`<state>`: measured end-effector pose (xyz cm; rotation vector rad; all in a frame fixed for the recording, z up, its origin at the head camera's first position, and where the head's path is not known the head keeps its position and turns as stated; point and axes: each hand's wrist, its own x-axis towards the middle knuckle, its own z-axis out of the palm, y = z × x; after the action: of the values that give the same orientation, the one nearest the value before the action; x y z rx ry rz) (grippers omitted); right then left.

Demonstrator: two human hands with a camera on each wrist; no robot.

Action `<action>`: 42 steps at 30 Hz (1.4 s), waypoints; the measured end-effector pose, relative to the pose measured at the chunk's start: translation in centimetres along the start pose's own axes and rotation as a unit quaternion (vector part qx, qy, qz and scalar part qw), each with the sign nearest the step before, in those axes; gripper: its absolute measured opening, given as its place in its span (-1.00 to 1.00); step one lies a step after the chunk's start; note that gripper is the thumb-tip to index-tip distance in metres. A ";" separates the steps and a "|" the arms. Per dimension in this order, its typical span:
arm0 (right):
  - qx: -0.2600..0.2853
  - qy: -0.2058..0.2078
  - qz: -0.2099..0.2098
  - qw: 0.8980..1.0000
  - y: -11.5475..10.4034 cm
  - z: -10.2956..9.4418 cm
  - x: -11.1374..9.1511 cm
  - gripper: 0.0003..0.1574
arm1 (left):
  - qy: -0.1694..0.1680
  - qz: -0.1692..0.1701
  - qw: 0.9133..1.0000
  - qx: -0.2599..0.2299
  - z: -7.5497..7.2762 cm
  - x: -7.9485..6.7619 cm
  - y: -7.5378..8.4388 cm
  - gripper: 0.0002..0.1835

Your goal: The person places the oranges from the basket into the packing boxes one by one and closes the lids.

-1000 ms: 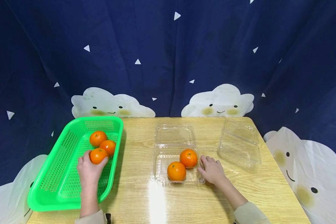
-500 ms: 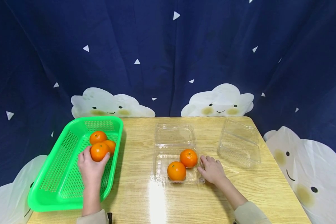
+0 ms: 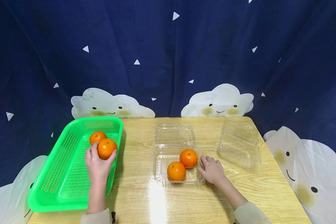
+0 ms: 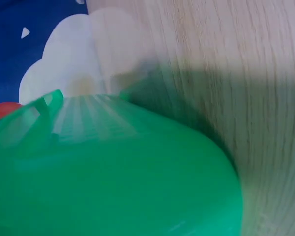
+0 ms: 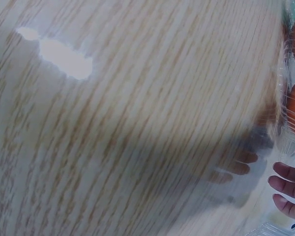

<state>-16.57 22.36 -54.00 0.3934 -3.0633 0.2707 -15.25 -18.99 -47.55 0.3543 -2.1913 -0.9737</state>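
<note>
My left hand (image 3: 98, 165) grips an orange (image 3: 107, 149) between thumb and fingers, over the right side of the green basket (image 3: 42, 183). Another orange (image 3: 97, 137) lies behind it in the basket; the held fruit covers the spot where a further one lay. In the left wrist view the basket (image 4: 137, 182) fills the lower part and the hand is out of sight. My right hand (image 3: 212, 170) rests with relaxed fingers at the right edge of an unfolded clear plastic clamshell (image 3: 160, 161). Two oranges, one nearer (image 3: 176, 171) and one farther (image 3: 189, 158), sit in its front half.
A second clear clamshell (image 3: 238, 144) stands unfolded at the back right of the wooden table (image 3: 137, 186). Behind the table hangs a dark blue curtain (image 3: 162, 56) with white clouds. Bare wood separates the basket from the nearer clamshell.
My left hand has lifted the orange off the others and carried it a little to the right, toward the basket's right rim. The right hand has stayed in place.
</note>
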 end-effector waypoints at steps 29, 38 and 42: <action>0.008 -0.001 0.006 1.000 -0.1 0.2 -0.1 -0.60 | -0.049 0.101 0.993 -0.046 4.8 -2.4 2.7 -0.35; 0.007 0.004 0.004 1.000 0.0 0.2 -0.1 -0.60 | -0.094 0.109 0.988 -0.053 6.1 -3.5 3.9 -0.33; 0.005 0.006 0.003 1.000 -0.1 0.2 0.0 -0.61 | -0.129 0.091 0.986 -0.049 6.7 -4.1 4.3 -0.32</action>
<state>-16.51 22.27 -54.19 0.3822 -3.0537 0.2863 -16.86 -10.43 -49.55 -0.0212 -2.3454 -1.0679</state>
